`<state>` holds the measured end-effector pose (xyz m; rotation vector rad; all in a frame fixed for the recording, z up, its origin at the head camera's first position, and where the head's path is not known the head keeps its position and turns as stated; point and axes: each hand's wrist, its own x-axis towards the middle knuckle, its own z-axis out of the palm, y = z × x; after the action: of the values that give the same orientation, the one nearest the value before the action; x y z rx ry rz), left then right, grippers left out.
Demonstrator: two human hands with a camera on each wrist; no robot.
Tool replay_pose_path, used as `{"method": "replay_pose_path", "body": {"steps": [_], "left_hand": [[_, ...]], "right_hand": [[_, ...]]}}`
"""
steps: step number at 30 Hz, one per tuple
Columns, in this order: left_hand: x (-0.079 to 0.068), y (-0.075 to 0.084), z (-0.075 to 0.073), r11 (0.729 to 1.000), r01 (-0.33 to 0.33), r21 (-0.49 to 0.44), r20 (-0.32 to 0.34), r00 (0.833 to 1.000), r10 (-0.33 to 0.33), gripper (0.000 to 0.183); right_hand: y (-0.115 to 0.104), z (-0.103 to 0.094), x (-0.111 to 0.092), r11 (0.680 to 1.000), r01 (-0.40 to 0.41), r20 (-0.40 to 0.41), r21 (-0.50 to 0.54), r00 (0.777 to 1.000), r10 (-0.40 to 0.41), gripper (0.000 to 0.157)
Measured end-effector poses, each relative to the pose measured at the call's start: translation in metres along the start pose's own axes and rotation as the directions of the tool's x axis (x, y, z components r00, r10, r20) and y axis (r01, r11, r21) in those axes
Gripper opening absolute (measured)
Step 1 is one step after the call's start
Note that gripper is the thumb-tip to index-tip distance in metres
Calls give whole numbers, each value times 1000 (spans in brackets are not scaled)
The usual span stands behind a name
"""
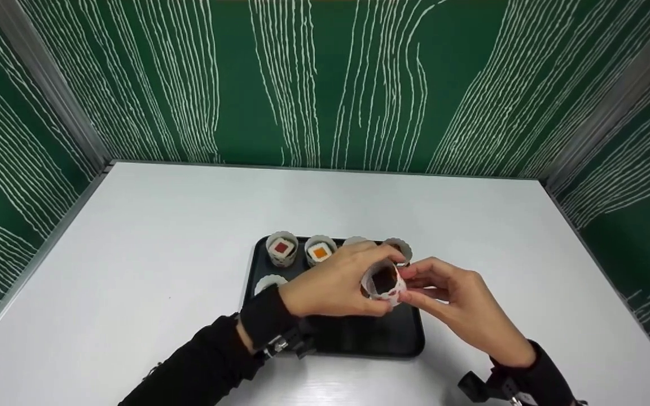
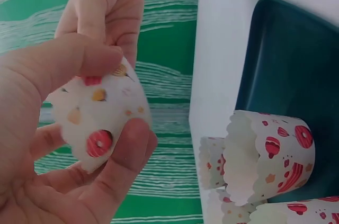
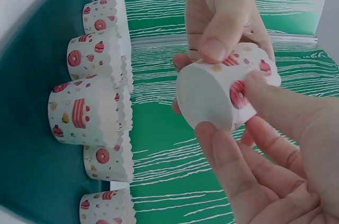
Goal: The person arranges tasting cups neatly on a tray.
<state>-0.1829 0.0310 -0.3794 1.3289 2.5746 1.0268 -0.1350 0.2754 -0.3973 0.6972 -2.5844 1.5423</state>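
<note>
A paper baking cup (image 1: 384,282) printed with doughnuts and cakes is held tilted above the tray, between both hands. My left hand (image 1: 336,282) grips it around its side, thumb and fingers on opposite sides. From the right, my right hand (image 1: 455,299) pinches the same cup with thumb and fingertips. Something dark shows inside its opening in the head view; I cannot tell what. The right wrist view shows the cup's plain white base (image 3: 204,97). Below lies a dark tray (image 1: 359,341) with several similar cups, some partly hidden by my left hand.
At the tray's back row, one cup (image 1: 282,251) contains a white piece with a red square, and its neighbour (image 1: 319,252) one with an orange square. The tray rests on a white table (image 1: 189,225) bounded by green walls (image 1: 336,84) with white lines.
</note>
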Motion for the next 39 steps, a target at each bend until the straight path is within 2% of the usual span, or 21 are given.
{"method": "replay_pose_path", "body": {"steps": [4, 11, 18, 24, 30, 39], "left_hand": [[6, 2, 1, 1000, 6, 21, 40, 999, -7, 49], [24, 1, 9, 987, -12, 162, 122, 993, -8, 46], [40, 1, 20, 971, 2, 239, 243, 968, -62, 45], [54, 2, 32, 950, -21, 310, 309, 948, -80, 45], [60, -1, 42, 925, -47, 376, 333, 939, -87, 45], [63, -4, 54, 912, -93, 400, 347, 936, -57, 35]], "right_hand": [[4, -2, -4, 998, 11, -21, -56, 1000, -12, 18], [16, -9, -18, 986, 8, -66, -169, 998, -20, 18], [25, -20, -33, 968, -85, -73, -235, 995, 70, 17], [27, -27, -45, 959, -140, -84, -248, 989, 122, 15], [28, -29, -51, 955, -151, -90, -257, 987, 132, 14], [36, -29, -57, 959, -146, -90, -244, 988, 127, 13]]}}
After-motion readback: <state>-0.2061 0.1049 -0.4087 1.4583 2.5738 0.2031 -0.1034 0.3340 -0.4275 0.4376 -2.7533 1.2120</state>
